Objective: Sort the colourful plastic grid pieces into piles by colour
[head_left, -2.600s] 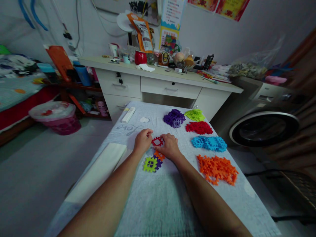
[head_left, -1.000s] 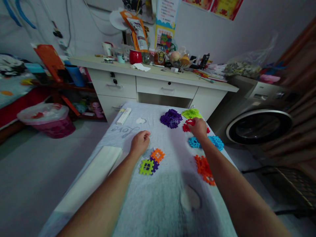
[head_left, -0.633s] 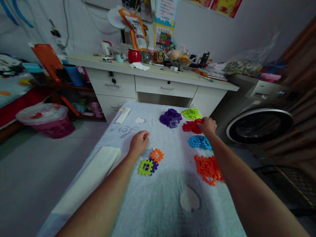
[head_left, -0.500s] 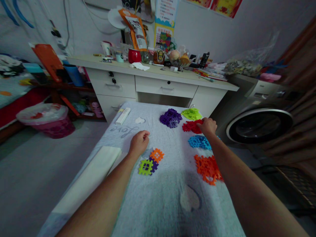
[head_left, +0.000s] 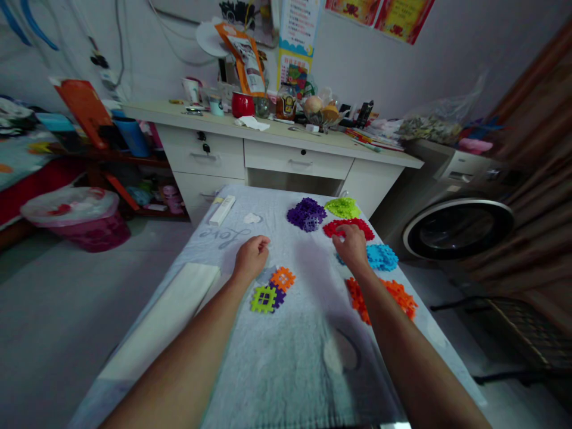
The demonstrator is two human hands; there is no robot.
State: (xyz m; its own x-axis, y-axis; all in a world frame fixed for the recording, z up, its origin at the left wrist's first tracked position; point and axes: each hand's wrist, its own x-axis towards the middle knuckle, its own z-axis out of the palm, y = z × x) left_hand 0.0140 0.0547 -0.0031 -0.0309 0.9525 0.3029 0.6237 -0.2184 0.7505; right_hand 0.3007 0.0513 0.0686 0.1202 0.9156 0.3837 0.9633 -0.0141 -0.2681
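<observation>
My left hand [head_left: 252, 257] hovers over the cloth-covered table with its fingers curled, and nothing shows in it. Just right of it lie an orange [head_left: 282, 278], a purple [head_left: 279, 296] and a green notched plastic building piece [head_left: 263, 299], close together and partly overlapping. My right hand [head_left: 351, 243] is at the near edge of a pile of red pieces [head_left: 364, 228]; its thumb and fingers are apart, and I see nothing between them. Around it are piles of purple [head_left: 307, 213], yellow-green [head_left: 343, 207], blue [head_left: 382, 257] and orange pieces [head_left: 399, 295]; my forearm covers part of the orange pile.
A white box [head_left: 222, 210] lies at the table's far left, and a long whitish block [head_left: 174, 310] along the left edge. Behind stands a cluttered white desk [head_left: 290, 156]. A washing machine [head_left: 460, 208] is on the right, a pink bin [head_left: 84, 223] on the left.
My right hand has moved left and slightly nearer, off the right part of the red pile, which now shows more fully. My left hand stays about where it was.
</observation>
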